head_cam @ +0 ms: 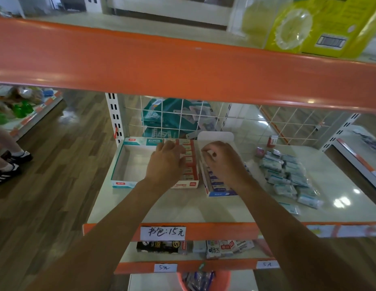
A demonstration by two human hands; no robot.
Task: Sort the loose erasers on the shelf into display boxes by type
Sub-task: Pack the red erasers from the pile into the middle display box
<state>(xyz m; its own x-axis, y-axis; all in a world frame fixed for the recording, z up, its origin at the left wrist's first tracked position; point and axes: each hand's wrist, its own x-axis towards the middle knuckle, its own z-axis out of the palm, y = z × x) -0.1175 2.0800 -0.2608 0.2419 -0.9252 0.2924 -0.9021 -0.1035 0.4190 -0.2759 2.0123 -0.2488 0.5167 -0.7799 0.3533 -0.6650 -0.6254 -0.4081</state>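
Observation:
A teal display box (128,162) stands on the shelf, mostly bare inside. Right of it is a red display box (189,164) packed with red-banded erasers. My left hand (167,162) rests over that row, fingers curled down on the erasers. A blue display box (216,185) with blue-labelled erasers sits further right. My right hand (221,160) hovers over its far end and pinches a small white eraser (210,153) at the fingertips. A pile of loose wrapped teal-white erasers (288,175) lies on the shelf to the right.
An orange shelf rail (182,66) crosses overhead, and another orange shelf edge (203,231) with a price label is near me. A wire grid back panel (182,116) closes the rear. A small red eraser (272,141) stands at the back right. Someone's feet (10,162) are at far left.

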